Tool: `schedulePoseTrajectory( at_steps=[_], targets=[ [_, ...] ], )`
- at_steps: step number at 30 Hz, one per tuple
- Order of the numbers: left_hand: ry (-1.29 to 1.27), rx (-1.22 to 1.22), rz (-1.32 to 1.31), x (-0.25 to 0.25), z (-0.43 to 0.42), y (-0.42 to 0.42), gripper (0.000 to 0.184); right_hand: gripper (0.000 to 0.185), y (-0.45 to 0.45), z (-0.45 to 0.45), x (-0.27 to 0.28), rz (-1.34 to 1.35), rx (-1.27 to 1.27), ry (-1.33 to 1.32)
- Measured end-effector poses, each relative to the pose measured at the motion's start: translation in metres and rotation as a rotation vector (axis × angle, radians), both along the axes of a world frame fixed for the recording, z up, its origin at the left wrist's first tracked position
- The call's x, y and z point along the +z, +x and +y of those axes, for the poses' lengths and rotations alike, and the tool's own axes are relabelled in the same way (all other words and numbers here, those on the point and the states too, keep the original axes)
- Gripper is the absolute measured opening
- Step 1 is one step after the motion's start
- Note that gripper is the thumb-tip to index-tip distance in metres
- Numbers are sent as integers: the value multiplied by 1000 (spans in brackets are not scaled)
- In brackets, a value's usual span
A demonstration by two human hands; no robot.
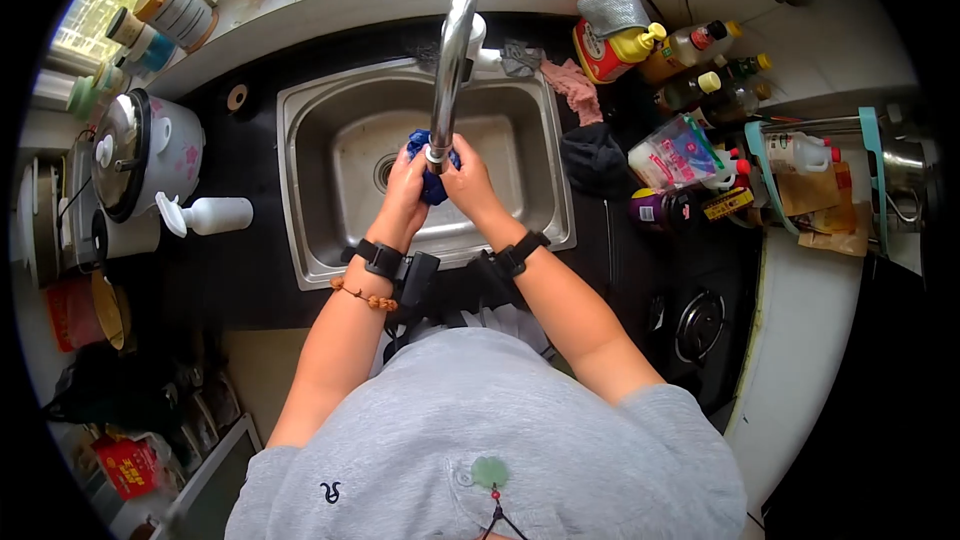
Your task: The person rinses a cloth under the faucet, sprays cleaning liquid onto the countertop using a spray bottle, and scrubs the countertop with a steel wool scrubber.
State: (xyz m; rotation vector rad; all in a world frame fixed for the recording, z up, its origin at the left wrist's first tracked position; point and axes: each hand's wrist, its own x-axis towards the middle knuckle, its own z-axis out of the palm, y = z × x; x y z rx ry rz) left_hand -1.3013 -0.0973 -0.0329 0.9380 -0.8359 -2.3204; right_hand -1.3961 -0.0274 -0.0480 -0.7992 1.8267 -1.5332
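Observation:
Over the steel sink (300, 190), my left hand (404, 187) and my right hand (470, 183) are closed around a crumpled blue cloth (432, 190). The cloth bunches between them, right below the mouth of the chrome faucet (455, 70). Part of the cloth is hidden by my fingers and the spout. Behind my left hand the drain (384, 173) shows in the basin floor. I cannot make out whether water is running.
A white spray bottle (206, 215) lies left of the sink beside a rice cooker (165, 155). To the right are a pink rag (572, 90), a dark cloth (596, 158), a yellow pump bottle (615, 48) and several sauce bottles (690, 90).

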Motion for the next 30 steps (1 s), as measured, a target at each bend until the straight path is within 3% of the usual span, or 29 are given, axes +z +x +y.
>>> schedulePoseTrajectory(
  at_steps=[2, 4, 5, 8, 9, 10, 12, 14, 15, 18, 19, 22, 24, 30],
  targets=[
    [-37, -81, -32, -7, -5, 3, 67, 28, 0, 0, 0, -105, -56, 63],
    [12, -120, -42, 2, -8, 6, 72, 25, 4, 6, 11, -28, -110, 29],
    [-38, -110, -54, 1, -5, 6, 61, 25, 5, 8, 15, 73, -114, -12],
    [184, -153, -26, -3, -4, 7, 49, 24, 6, 8, 24, 235, -40, -143],
    [189, -203, 114, -2, -8, 8, 39, 26, 6, 7, 25, 282, -26, -216],
    [186, -201, 67, -3, -7, 7, 38, 27, 6, 6, 26, 329, -11, -290],
    [178, -190, -26, 20, -4, 2, 37, 38, 1, 4, 17, 451, -64, -180],
    [67, -136, -21, 5, -5, -1, 36, 45, -1, 0, 4, 570, -113, -88],
    [26, -106, -61, 3, -3, -2, 36, 55, 2, 0, 1, 285, -51, -120],
    [-21, -111, -157, 3, -2, -5, 35, 60, 5, 2, 11, 135, -17, 139],
    [-36, -124, -171, -1, -3, -6, 39, 45, 4, 1, 19, 160, -19, 196],
    [-77, -95, -200, -2, -3, -10, 37, 54, 3, -1, 16, 254, -9, 201],
    [-85, -66, -221, -8, -6, -11, 29, 41, 6, -3, 21, 293, -16, 175],
    [-147, -83, -375, -8, 0, -10, 33, 21, 5, -6, 12, 342, 34, 217]
  ],
)
